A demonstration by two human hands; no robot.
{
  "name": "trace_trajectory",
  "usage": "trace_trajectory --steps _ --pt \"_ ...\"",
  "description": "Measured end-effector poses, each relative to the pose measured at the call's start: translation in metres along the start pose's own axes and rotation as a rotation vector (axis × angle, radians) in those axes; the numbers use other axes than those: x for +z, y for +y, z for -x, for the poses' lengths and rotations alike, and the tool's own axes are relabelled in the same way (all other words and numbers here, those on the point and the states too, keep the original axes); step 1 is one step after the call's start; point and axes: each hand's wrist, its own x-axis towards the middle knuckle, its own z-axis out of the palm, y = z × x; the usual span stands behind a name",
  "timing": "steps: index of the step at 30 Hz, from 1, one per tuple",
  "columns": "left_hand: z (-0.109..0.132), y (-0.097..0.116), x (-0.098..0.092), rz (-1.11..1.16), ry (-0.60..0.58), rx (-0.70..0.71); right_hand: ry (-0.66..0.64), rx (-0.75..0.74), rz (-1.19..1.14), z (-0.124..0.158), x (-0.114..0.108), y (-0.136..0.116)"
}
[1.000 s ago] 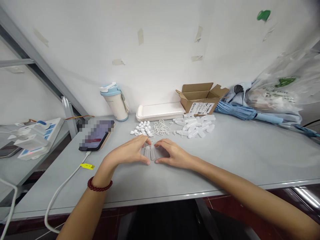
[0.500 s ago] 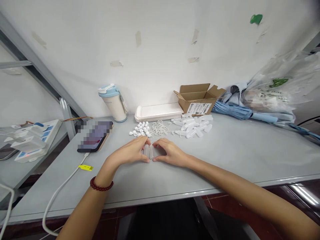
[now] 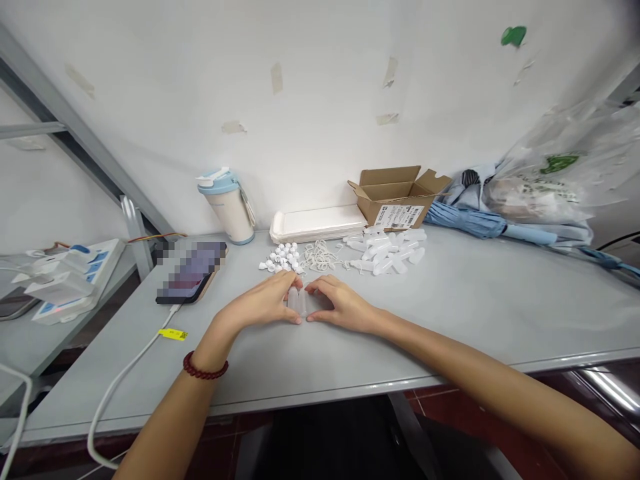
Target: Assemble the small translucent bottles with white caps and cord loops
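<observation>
Two small translucent plastic tubes lie side by side on the grey table in front of me. My left hand (image 3: 263, 300) curves round the left tube (image 3: 293, 303), its thumb at the near end and its fingertips at the far end. The right tube (image 3: 302, 304) is framed the same way by my right hand (image 3: 345, 307), thumb nearest me. Just beyond the hands are a heap of small white caps (image 3: 281, 257), a tangle of thin whitish cords (image 3: 321, 256) and a pile of similar translucent tubes (image 3: 385, 251).
A stack of white trays (image 3: 320, 222) and an open cardboard box (image 3: 395, 200) stand by the wall. To the left are a tumbler (image 3: 229, 210) and a phone (image 3: 195, 270) with a white cable (image 3: 131, 367). A blue umbrella (image 3: 470, 221) and a plastic bag (image 3: 545, 180) lie at the right.
</observation>
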Motion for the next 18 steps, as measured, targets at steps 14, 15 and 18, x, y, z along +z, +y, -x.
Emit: trace_trajectory --steps 14,15,18 --pt "-0.0002 0.0014 -0.0001 -0.011 0.014 0.016 0.007 0.004 -0.013 -0.0001 0.0001 -0.0004" --pt "-0.0002 0.0017 -0.0001 -0.012 0.022 0.017 0.007 0.006 -0.013 -0.0001 0.0003 0.0000" --pt "-0.0002 0.0026 0.0000 -0.013 0.034 0.018 0.004 0.002 -0.005 0.0000 0.0012 0.0007"
